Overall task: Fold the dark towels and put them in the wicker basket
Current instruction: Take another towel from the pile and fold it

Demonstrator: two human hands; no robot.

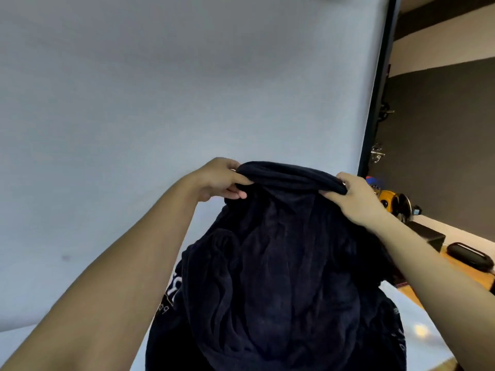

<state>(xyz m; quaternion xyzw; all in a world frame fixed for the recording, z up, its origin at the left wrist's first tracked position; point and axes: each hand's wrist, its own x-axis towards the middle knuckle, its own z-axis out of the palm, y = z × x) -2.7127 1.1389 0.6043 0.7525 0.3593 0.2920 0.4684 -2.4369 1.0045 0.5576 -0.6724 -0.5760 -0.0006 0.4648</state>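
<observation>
Left hand at 10 o'clock and right hand at 2 o'clock pinch the dark towel by its bunched top edge, fingers curled; white lettering at 8 o'clock unreadable

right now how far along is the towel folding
Done: nothing visibly finished; no folded towels or wicker basket are in view. In hand: the left hand and right hand hold a dark towel up by its bunched top edge. Left: folding it and putting it in the basket.

white lettering on towel, unreadable
</observation>
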